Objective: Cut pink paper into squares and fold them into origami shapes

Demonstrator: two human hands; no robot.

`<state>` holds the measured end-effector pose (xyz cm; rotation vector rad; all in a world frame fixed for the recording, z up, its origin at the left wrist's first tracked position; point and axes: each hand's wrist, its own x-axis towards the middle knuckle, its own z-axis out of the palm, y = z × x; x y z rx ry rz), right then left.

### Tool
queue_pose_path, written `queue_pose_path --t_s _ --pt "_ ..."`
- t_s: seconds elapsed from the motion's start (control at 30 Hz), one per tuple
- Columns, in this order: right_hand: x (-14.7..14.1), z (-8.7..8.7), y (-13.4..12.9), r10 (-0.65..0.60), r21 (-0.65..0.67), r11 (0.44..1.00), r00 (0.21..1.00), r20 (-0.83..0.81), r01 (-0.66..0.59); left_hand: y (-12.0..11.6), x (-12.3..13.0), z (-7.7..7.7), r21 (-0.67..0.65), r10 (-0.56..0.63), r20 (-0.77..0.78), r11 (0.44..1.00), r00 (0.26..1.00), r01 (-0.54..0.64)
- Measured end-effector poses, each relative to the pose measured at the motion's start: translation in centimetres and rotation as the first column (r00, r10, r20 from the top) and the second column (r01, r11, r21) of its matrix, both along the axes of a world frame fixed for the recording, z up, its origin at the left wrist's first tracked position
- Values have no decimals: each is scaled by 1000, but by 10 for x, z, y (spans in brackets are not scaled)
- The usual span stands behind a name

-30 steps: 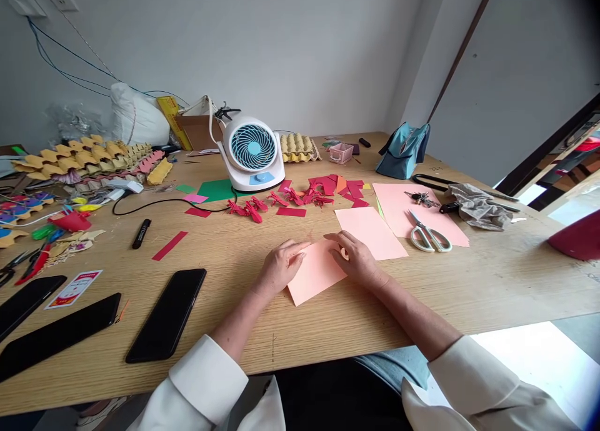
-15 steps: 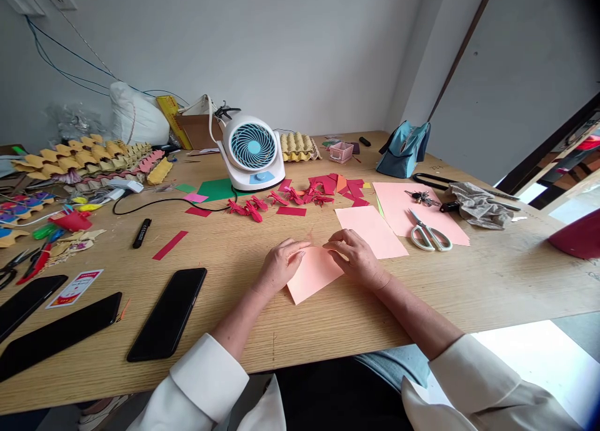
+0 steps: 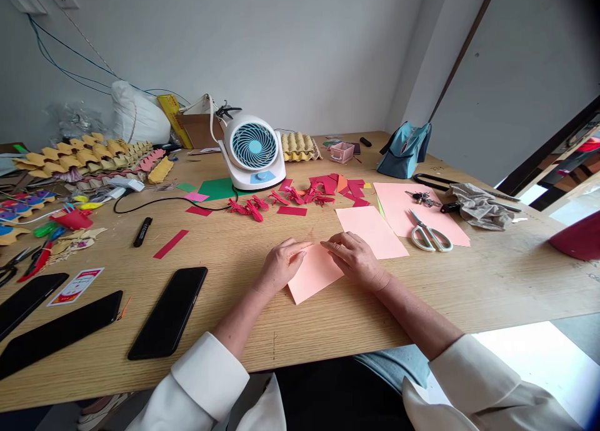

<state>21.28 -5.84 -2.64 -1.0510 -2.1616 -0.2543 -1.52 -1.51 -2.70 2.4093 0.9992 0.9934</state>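
A small sheet of pale pink paper point(image 3: 313, 276) lies on the table in front of me, its far edge between both hands. My left hand point(image 3: 284, 262) grips that edge at the left, fingers together and pointing right. At the right, my right hand point(image 3: 356, 259) pinches the same edge, with its fingertips hidden against the paper. Just beyond the right hand lies a second pink sheet point(image 3: 370, 231). White-handled scissors point(image 3: 430, 236) rest on a larger pink sheet point(image 3: 398, 200) farther right.
A white fan point(image 3: 255, 150) stands behind red paper shapes point(image 3: 253, 206). A black phone point(image 3: 169, 312) and a marker point(image 3: 142, 232) are left. Egg-carton pieces point(image 3: 84, 159) crowd the far left. Keys point(image 3: 424, 198), a crumpled cloth point(image 3: 482, 205) and a blue bag point(image 3: 405, 150) are right.
My right hand has shifted slightly left along the paper's far edge. My left hand and the sheet have hardly moved.
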Motion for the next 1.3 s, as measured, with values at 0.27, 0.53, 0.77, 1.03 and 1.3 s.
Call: queue_pose_path --t_s 0.27,0.53,0.77,1.03,1.3 --pt "-1 0 -1 -4 40 999 1000 28 2 0 0 -1 5 0 18 1000 1000 0" --pt "-1 2 -2 -25 2 1000 1000 -18 25 1 2 -1 26 6 49 1000 999 -8" --pt "2 -2 3 -83 -230 973 951 -297 13 -2 0 6 40 23 53 999 998 -25" --pt "0 -5 7 -280 -504 863 808 -518 -24 -5 -1 12 304 115 -112 950 987 -77" --pt "1 -8 9 -327 -606 780 725 -606 -154 -10 3 16 408 126 -155 911 980 -53"
